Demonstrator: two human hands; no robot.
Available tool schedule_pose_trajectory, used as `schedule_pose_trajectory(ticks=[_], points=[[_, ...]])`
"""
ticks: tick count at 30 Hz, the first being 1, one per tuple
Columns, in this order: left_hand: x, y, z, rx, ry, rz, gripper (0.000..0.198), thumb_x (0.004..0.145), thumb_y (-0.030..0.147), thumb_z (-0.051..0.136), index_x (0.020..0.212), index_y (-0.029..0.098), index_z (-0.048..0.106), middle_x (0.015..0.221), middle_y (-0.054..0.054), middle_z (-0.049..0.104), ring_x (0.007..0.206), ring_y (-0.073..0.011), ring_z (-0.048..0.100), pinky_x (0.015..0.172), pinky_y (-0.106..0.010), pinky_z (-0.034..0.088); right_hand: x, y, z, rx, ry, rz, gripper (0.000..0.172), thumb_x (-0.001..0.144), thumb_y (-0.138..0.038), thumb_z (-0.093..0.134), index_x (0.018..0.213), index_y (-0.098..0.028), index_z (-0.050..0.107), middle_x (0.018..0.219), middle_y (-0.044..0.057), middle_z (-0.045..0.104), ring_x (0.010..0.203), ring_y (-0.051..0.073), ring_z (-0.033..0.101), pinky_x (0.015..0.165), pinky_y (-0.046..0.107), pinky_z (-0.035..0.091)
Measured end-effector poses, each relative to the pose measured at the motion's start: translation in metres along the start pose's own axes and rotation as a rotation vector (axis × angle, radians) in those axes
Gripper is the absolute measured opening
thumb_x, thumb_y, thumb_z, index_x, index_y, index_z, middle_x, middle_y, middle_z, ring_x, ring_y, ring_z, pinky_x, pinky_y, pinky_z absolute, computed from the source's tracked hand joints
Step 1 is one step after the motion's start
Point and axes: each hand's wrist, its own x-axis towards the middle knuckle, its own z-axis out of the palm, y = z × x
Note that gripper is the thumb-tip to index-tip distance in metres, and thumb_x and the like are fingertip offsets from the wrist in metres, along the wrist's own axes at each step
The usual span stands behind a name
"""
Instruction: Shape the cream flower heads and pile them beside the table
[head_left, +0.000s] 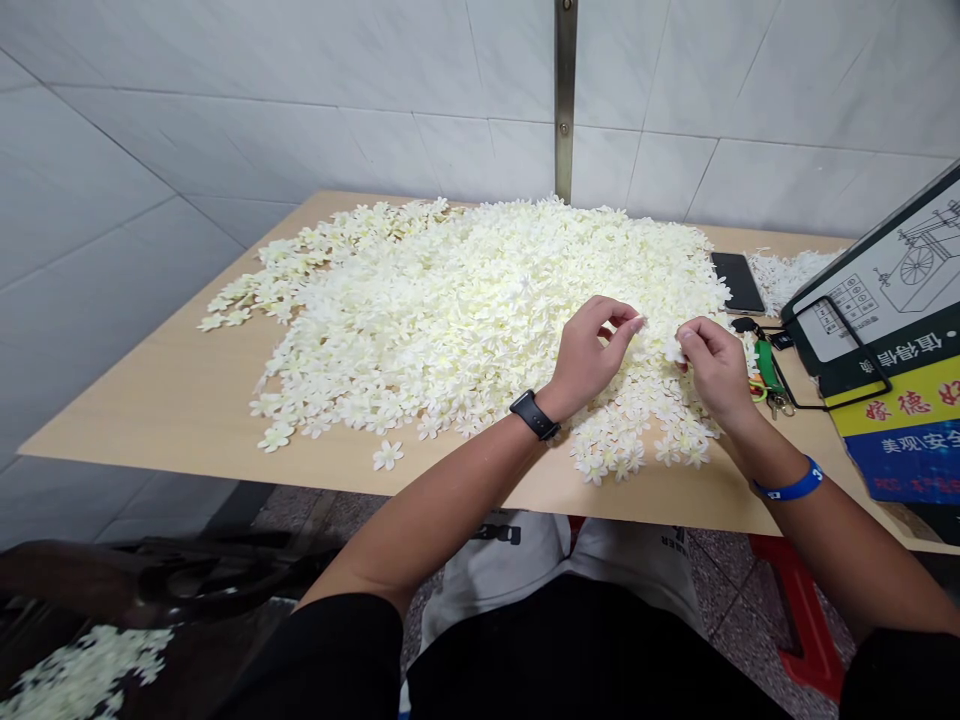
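A dark phone [737, 280] and keys [765, 375] lie just right of my hands, with a printed box [885, 330] at the counter's [187, 400] right edge. My left hand [589, 355], wrist bent, hovers over the pile [465, 300], fingertips pinched; on what, I cannot tell. My right hand [712, 365], just beside it, pinches one flower [673, 350]. The pile is small, cream, flat-petalled blooms on pale wood.

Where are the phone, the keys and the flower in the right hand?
Phone [737, 281], head view: middle of its dark screen.
Keys [765, 368], head view: the green tag on the bunch.
Flower [672, 350], head view: white petals pinched by the right hand [712, 365].
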Motion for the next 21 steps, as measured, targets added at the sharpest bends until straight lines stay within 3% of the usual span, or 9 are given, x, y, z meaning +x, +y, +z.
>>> schedule_pose_trajectory(ticks=[2, 5, 9, 15, 21], points=[[0.0, 0.0, 0.0, 0.005, 0.005, 0.029, 0.013, 0.097, 0.029, 0.065, 0.09, 0.019, 0.066, 0.092, -0.002, 0.068, 0.085, -0.0099, 0.064, 0.069, -0.02, 0.055, -0.001, 0.0, -0.001, -0.121, 0.053, -0.077, 0.027, 0.094, -0.036, 0.063, 0.071, -0.021, 0.059, 0.062, -0.002, 0.051, 0.058, 0.012, 0.047, 0.056, 0.029, 0.037], [-0.001, -0.001, 0.001, 0.013, 0.01, 0.091, 0.01, 0.096, 0.028, 0.067, 0.092, 0.019, 0.068, 0.092, -0.002, 0.069, 0.085, -0.0095, 0.065, 0.069, -0.02, 0.055, -0.003, -0.003, -0.001, -0.173, 0.101, -0.214, 0.013, 0.091, -0.033, 0.069, 0.084, -0.022, 0.068, 0.077, 0.001, 0.064, 0.071, 0.015, 0.057, 0.066, 0.031, 0.045], [-0.003, -0.005, 0.003, 0.048, 0.016, 0.192, 0.007, 0.094, 0.025, 0.069, 0.093, 0.018, 0.071, 0.091, -0.003, 0.07, 0.085, -0.0106, 0.066, 0.07, -0.022, 0.055, -0.007, -0.007, 0.002, -0.104, 0.0, -0.327, 0.008, 0.089, -0.03, 0.073, 0.095, -0.024, 0.073, 0.086, 0.004, 0.068, 0.078, 0.017, 0.063, 0.068, 0.032, 0.051], [-0.008, -0.009, 0.005, 0.236, -0.018, 0.329, 0.01, 0.096, 0.027, 0.066, 0.095, 0.018, 0.071, 0.093, -0.004, 0.071, 0.09, -0.0141, 0.066, 0.078, -0.029, 0.055, -0.01, -0.009, 0.004, -0.182, 0.02, -0.367, 0.006, 0.091, -0.023, 0.068, 0.089, -0.023, 0.074, 0.081, 0.003, 0.07, 0.074, 0.016, 0.064, 0.065, 0.032, 0.051], [-0.009, -0.01, 0.006, 0.23, -0.028, 0.311, 0.012, 0.096, 0.028, 0.067, 0.094, 0.017, 0.071, 0.09, -0.004, 0.071, 0.087, -0.0137, 0.066, 0.077, -0.027, 0.054, -0.009, -0.01, 0.003, -0.19, 0.037, -0.292, 0.008, 0.089, -0.025, 0.071, 0.083, -0.022, 0.074, 0.078, 0.002, 0.071, 0.072, 0.016, 0.064, 0.065, 0.032, 0.049]])
